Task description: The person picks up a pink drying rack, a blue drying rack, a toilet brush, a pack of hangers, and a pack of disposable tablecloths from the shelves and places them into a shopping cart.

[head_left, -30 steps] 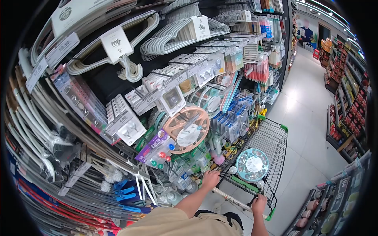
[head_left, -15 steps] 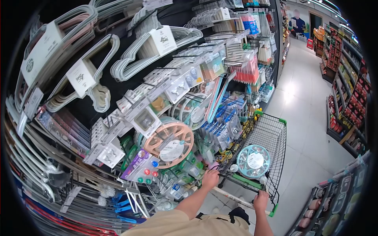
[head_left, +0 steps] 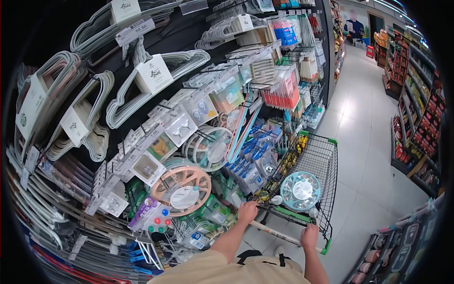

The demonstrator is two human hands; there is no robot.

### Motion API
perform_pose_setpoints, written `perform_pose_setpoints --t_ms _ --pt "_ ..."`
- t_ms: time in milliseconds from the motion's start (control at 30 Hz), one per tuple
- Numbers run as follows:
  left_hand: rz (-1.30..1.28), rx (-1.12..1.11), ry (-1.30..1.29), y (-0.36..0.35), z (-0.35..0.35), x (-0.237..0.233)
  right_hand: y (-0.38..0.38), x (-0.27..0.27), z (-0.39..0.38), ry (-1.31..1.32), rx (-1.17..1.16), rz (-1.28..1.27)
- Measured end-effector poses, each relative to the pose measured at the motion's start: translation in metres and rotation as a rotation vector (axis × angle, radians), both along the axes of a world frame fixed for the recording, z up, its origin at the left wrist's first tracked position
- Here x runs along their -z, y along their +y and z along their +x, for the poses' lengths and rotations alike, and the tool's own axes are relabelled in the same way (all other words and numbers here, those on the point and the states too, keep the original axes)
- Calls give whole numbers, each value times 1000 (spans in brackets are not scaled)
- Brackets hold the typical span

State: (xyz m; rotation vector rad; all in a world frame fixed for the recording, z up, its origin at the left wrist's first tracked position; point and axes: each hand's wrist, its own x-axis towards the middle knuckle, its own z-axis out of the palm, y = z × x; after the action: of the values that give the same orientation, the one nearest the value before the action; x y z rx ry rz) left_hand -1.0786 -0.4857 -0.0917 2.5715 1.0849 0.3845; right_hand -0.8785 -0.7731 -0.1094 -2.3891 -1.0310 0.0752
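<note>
Left grip (head_left: 247, 212) is being kept curled over the left end of the cart's bar (head_left: 276, 234), right grip (head_left: 309, 235) is being wrapped round near the other end, so nothing's being pinched, just bar. The cart (head_left: 330, 165) is being held by that bar, on the floor (head_left: 362, 161) beside the packed rack. Probably stiff and bulky, but with the weight being carried by wheels, no real lifting is being asked for. Both ends of the bar are being used, which seems right for steering; a sweaty palm might slip a bit.

As for contents, a blue disc (head_left: 301, 189) is being carried in the wire basket, near the bar end. Whether it's being propped or laid flat can't be told. Looks like light, rigid plastic, maybe slick and a little brittle, so the rim's probably the place to grab.
</note>
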Motion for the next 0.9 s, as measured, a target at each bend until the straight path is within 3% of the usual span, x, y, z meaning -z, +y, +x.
perform_pose_setpoints --t_ms 467,900 --pt "7 -16 -20 37 92 3 43 -3 99 61 15 -8" --pt "-17 36 5 81 150 5 77 0 140 26 94 38"
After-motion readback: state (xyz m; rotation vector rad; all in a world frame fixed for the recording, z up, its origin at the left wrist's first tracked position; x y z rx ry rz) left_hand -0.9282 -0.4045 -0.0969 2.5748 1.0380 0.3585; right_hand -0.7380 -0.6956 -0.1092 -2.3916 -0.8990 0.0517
